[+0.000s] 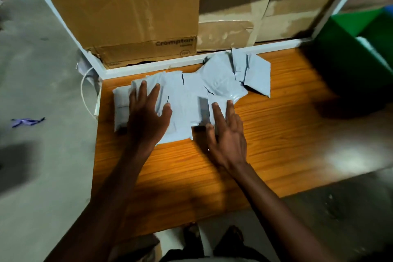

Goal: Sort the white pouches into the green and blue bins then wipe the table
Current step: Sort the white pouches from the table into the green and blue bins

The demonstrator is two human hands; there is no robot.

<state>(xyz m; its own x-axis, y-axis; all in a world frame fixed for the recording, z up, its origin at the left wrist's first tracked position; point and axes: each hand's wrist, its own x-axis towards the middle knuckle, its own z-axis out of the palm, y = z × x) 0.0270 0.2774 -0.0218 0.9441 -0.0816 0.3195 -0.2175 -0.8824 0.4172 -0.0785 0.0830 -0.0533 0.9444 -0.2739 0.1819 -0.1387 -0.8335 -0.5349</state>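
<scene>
Orange wood-grain table (276,134) runs under my arms, with grey floor (42,70) off at 9 o'clock and cardboard boxes (127,17) stacked behind a white frame (170,62) at 12. White pouches (187,100) lie in a loose, overlapping heap on the table's far left part, some of them tilted against the frame near 12 to 1 o'clock. My left hand (146,112) rests flat on the left of the heap, fingers spread and straight, gripping nothing. My right hand (227,132) lies flat too, fingertips on the near right edge of the pouches, palm over bare wood, fingers straight and released (the thumb touches a pouch edge, as far as I can tell). Green bin (340,66) stands at 2 o'clock on the table, well apart from the heap, with something white showing inside it. Beyond it, at the picture's edge, a sliver of blue (388,9) shows; I cannot tell what it is. Purple scrap (27,121) lies on the floor at 9.
</scene>
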